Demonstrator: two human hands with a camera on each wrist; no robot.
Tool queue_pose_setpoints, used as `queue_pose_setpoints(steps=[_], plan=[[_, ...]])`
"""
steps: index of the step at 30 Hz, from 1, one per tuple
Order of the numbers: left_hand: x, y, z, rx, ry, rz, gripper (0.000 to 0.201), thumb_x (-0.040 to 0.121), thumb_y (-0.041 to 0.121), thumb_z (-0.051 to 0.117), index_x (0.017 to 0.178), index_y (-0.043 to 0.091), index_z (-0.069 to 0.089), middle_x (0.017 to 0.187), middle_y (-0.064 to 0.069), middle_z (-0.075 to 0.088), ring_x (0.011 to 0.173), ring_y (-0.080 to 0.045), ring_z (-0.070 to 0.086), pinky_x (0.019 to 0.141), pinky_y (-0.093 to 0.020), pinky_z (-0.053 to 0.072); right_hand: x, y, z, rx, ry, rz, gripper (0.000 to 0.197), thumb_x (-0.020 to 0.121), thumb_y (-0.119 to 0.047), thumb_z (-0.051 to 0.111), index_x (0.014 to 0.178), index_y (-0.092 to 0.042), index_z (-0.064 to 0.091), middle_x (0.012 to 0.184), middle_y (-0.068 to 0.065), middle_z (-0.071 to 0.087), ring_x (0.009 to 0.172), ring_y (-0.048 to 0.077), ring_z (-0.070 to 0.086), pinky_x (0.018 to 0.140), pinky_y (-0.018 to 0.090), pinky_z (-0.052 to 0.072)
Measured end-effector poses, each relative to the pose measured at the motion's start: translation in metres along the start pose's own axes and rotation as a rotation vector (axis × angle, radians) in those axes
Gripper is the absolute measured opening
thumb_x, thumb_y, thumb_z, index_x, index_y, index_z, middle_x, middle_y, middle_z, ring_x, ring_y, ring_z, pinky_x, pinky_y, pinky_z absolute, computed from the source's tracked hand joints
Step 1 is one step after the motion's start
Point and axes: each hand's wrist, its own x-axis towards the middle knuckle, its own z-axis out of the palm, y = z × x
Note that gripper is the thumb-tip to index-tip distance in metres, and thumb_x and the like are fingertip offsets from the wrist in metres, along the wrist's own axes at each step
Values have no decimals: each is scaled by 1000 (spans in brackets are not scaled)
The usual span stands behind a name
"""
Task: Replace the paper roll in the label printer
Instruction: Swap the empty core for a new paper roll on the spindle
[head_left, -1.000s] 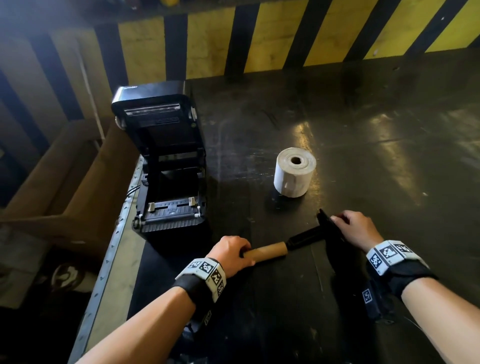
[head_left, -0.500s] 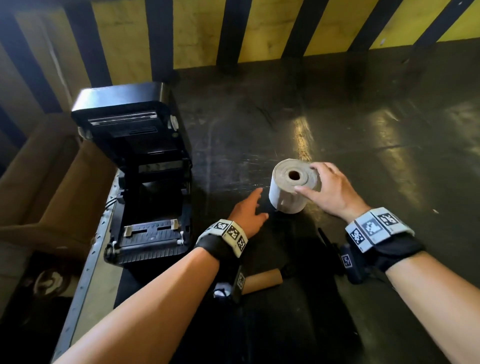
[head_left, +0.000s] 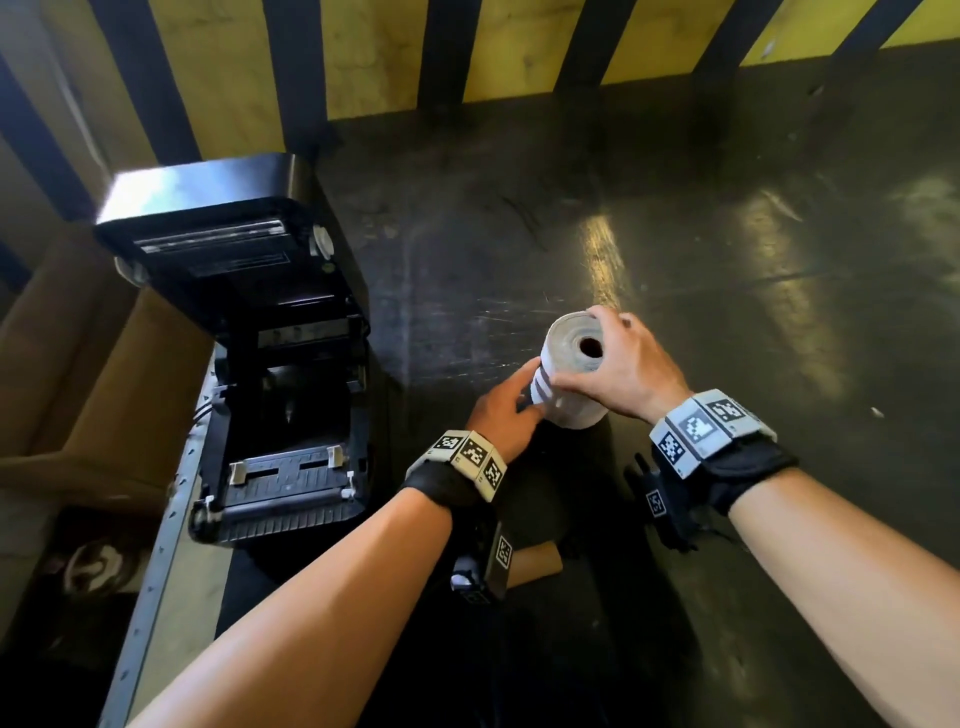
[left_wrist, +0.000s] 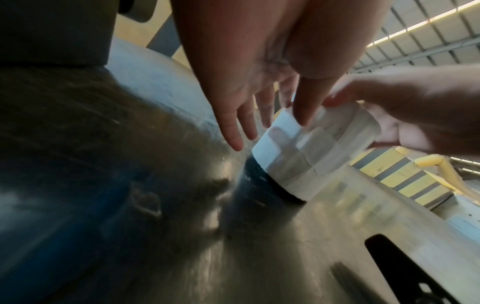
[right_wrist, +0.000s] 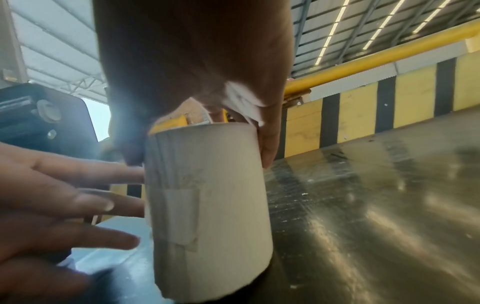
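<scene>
The black label printer (head_left: 270, 364) stands open at the table's left edge, lid raised and its roll bay bare. A white paper roll (head_left: 571, 395) stands slightly tilted on the dark table. My right hand (head_left: 602, 358) grips its top end from above, thumb on the near side. My left hand (head_left: 511, 408) touches the roll's left side with straight fingers. In the left wrist view these fingers (left_wrist: 262, 115) lie against the roll (left_wrist: 311, 156). In the right wrist view a taped flap shows on the roll (right_wrist: 207, 205). The empty cardboard core (head_left: 535, 564) lies under my left wrist.
A black spindle piece (head_left: 641, 470) lies on the table below my right wrist. A cardboard box (head_left: 104, 389) sits left of the table's metal edge (head_left: 171, 519). A yellow and black striped barrier (head_left: 519, 52) closes the far side. Bare dark tabletop (head_left: 753, 260) lies to the right.
Both hands let go of the cardboard core and black spindle, now lying near me. My right hand took hold of the roll's top, and my left hand came up against its side.
</scene>
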Motion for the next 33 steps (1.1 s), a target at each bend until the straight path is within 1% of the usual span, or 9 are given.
queue_pose_setpoints(steps=[4,7,11,16,22,25,28,30,33], plan=[[-8,3,-15,-90,87,20,49,88,37,54,135,36,44,136,-2,56,121,-17,54,108,-35,40,-18,-1,-16,372,69,153,81,65,-52,75,132,-18,44,126,5,53,113,22,52,88,30,43],[-21,15,-27,-198,98,48,60,83,46,61,138,35,39,139,-3,51,124,-16,51,109,-35,38,-37,-6,-27,717,61,264,77,57,-59,70,122,-20,56,124,8,58,107,24,59,76,33,52],[-48,35,-40,-393,68,91,76,67,63,63,135,48,33,137,4,48,124,-18,50,107,-45,41,-62,-19,-31,1131,-114,322,59,61,-55,69,107,-18,66,114,17,67,102,30,65,88,50,54],[-77,50,-48,-569,90,125,57,57,50,75,109,51,52,131,-3,51,116,-25,55,95,-53,50,-93,-39,-32,1240,-205,264,29,86,-43,50,98,-19,62,97,11,65,93,26,62,96,51,46],[-98,55,-57,-564,158,158,49,59,46,74,104,33,60,121,-13,61,99,-22,61,87,-48,53,-117,-47,-33,1175,-233,216,51,81,-58,51,112,-20,61,108,10,68,101,27,64,89,49,52],[-104,52,-62,-561,173,158,45,65,44,73,106,31,60,120,-13,62,96,-21,62,86,-46,53,-121,-50,-38,947,46,54,56,77,-60,54,111,-17,61,106,6,68,100,22,63,88,42,53],[-108,47,-66,-530,190,147,48,60,48,73,103,31,62,116,-13,63,96,-23,62,88,-48,53,-121,-53,-47,578,404,-206,30,81,-36,67,102,-15,65,99,2,67,91,15,63,82,29,53],[-110,45,-68,-497,192,134,47,60,50,73,102,32,62,116,-12,63,98,-25,63,90,-51,54,-123,-61,-50,371,412,-377,19,80,-24,68,96,-15,69,98,2,67,86,14,63,76,23,53],[-111,43,-68,-457,201,130,42,64,46,72,102,33,61,114,-10,64,99,-25,64,91,-52,53,-123,-68,-42,170,269,-505,21,79,-25,69,99,-16,70,99,1,66,84,12,61,72,14,47]])
